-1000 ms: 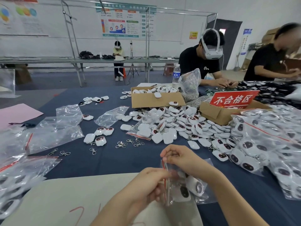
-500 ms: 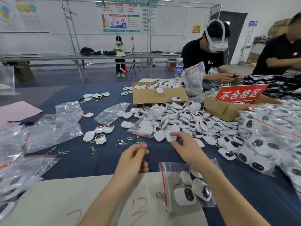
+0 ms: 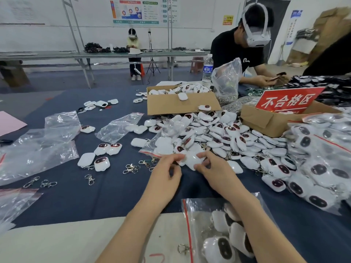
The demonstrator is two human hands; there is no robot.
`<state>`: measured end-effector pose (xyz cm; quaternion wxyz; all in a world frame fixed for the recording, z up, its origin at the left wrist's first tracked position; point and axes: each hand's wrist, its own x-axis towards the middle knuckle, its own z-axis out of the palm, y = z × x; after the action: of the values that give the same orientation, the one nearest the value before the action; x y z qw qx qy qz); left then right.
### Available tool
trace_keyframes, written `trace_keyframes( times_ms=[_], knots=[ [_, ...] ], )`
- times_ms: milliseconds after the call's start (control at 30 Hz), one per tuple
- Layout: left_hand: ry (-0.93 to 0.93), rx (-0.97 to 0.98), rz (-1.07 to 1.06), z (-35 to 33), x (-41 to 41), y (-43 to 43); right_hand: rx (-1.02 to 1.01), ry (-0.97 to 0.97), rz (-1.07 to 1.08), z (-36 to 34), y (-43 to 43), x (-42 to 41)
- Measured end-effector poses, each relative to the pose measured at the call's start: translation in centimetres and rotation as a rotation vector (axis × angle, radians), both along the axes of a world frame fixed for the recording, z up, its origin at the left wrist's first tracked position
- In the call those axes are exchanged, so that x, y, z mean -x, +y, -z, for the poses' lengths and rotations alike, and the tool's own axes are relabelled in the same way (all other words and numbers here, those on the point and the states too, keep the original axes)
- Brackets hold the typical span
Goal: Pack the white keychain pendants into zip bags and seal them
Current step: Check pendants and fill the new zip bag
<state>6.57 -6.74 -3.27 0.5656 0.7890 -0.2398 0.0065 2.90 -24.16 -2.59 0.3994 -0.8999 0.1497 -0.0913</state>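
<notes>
Packing surface (image 3: 114, 196) | our left hand (image 3: 167, 172) and right hand (image 3: 215, 168) each pinch white pendants (image 3: 191, 160) from the pile (image 3: 218, 133) | likely gathering another batch

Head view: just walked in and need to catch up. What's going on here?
A person is packing keychain pendants. The left hand and right hand pinch white pendants at the near edge of the loose pile. A filled zip bag lies by the right forearm; finished bags are heaped to the right.
</notes>
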Motion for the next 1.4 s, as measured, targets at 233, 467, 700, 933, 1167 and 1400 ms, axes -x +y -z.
trace_keyframes(
  times_ms=[233,467,700,933,1167,1400],
  knots=[
    [-0.328,-0.336,0.080,0.9,0.1,-0.5,-0.305,-0.022,-0.147,-0.6,-1.0,0.8],
    [-0.134,-0.053,0.007,0.2,0.5,-0.3,-0.564,-0.150,-0.278,-1.0,-0.6,0.8],
    [0.001,0.033,0.035,0.1,0.3,-0.2,-0.458,-0.142,-0.205,0.1,-0.2,-0.2],
    [0.029,-0.006,0.061,-0.1,0.3,-0.1,-0.476,-0.148,-0.209,0.2,0.0,0.1],
    [0.015,-0.017,0.077,-0.3,0.1,0.1,-0.531,-0.156,-0.213,0.3,-0.2,0.2],
    [0.024,-0.016,0.069,-0.7,0.4,0.2,-0.523,-0.185,-0.194,0.0,0.1,0.1]
  ],
)
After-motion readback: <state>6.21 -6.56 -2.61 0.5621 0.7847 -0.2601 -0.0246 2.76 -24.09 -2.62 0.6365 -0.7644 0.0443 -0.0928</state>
